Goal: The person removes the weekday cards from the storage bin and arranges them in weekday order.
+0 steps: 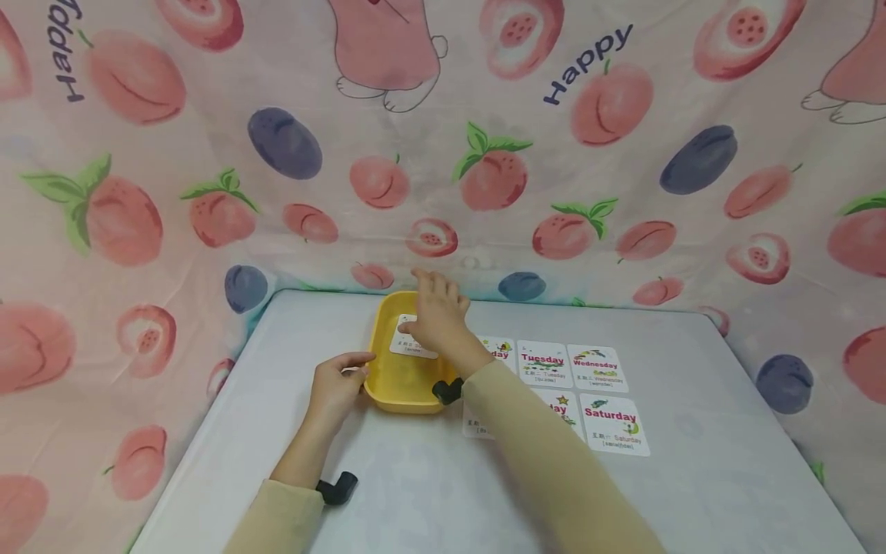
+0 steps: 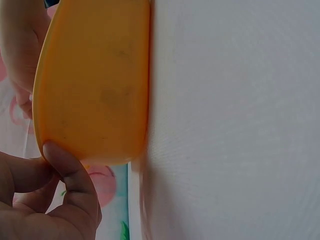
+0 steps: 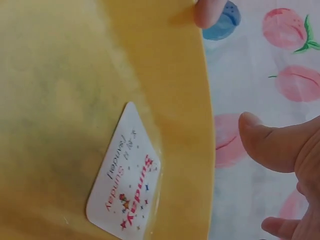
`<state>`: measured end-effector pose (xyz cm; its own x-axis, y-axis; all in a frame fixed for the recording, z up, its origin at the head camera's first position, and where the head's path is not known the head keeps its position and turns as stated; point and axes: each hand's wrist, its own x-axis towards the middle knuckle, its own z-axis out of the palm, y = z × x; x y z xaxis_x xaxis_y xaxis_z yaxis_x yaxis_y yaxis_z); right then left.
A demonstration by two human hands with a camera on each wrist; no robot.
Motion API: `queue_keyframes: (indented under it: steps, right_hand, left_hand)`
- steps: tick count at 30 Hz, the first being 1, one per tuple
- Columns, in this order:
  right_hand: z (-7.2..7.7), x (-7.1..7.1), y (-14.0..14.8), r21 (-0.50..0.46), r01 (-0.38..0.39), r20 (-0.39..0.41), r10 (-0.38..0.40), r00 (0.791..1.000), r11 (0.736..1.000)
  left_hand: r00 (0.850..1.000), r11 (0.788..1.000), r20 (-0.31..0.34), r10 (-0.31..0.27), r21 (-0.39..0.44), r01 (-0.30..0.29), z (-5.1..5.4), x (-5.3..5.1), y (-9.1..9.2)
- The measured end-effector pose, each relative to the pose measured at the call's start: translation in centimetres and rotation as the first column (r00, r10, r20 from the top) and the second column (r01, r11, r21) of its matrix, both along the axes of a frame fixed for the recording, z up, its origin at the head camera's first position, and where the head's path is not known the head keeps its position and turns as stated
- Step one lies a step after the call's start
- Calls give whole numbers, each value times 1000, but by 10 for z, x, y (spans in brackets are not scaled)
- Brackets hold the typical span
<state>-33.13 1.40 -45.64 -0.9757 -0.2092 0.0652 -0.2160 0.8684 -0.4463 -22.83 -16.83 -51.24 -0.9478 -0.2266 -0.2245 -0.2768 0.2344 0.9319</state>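
Note:
My left hand (image 1: 334, 391) pinches the near left rim of a yellow plastic tray (image 1: 404, 396); its thumb and fingers (image 2: 70, 167) show at the rim in the left wrist view. Inside the tray lies a white Sunday card (image 3: 125, 180), leaning against the tray wall. Over the tray's right side is my right hand (image 1: 443, 319), with fingers extended and nothing held. In the right wrist view its thumb (image 3: 272, 145) is apart from the rim. The head view shows the card partly hidden by that hand.
Right of the tray, weekday cards lie in two rows, including a Tuesday card (image 1: 544, 364), a Wednesday card (image 1: 597, 368) and a Saturday card (image 1: 614, 425). My right forearm hides parts of others. A fruit-print cloth (image 1: 471, 231) hangs behind the white table (image 1: 713, 462).

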Motion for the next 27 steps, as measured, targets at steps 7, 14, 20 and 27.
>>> queue_keyframes:
  steps: [7, 14, 20, 27]
  right_hand:
    - [-10, -3, -4, 14, -9, 51, 8, 999, 1000]
    - [-10, -3, -6, 5, -29, 124, 28, 992, 1000]
    - [-17, -9, -10, 40, -36, 146, 30, 989, 999]
    - [-28, -14, -12, 135, -81, 164, 59, 985, 988]
  left_hand:
    - [1000, 1000, -9, 6, -4, -6, -1, 0, 1]
    - [1000, 1000, -11, 9, -12, -9, -1, 0, 0]
    - [1000, 1000, -22, 0, 3, 0, -1, 1, 0]
    - [1000, 1000, -9, 6, 14, -6, -1, -1, 0]
